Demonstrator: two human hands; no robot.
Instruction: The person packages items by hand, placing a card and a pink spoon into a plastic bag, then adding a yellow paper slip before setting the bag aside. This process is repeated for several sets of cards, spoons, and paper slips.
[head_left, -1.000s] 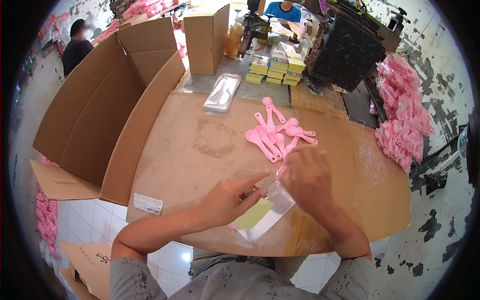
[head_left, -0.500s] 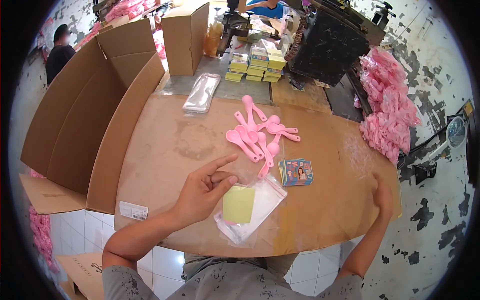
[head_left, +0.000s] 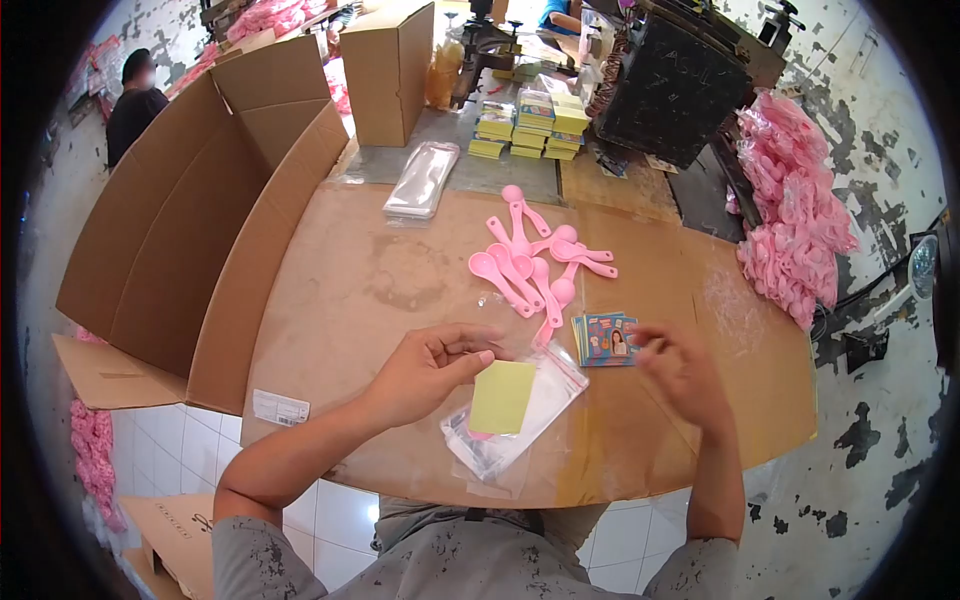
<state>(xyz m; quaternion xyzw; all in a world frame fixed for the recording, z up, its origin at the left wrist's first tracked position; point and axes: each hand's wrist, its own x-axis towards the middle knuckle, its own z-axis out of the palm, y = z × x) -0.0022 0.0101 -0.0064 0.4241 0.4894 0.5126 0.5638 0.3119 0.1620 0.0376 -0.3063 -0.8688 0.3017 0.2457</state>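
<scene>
Thumb and fingers of my left hand pinch the top of a clear plastic bag that has a yellow-green card in it. Beneath lie more clear plastic bags on the cardboard tabletop. My right hand, slightly blurred, hovers at the right edge of a small stack of printed cards, its fingers apart with nothing seen in them. Beyond both hands is a loose pile of pink plastic measuring spoons.
An open carton stands at the left. A stack of clear bags, several card stacks and a black box-shaped machine are at the back. Bagged pink items heap up at the right. A person is far left.
My right hand has swung left from the table's right side to the printed cards. My left hand stays with the bag and card. The whole view has shifted slightly.
</scene>
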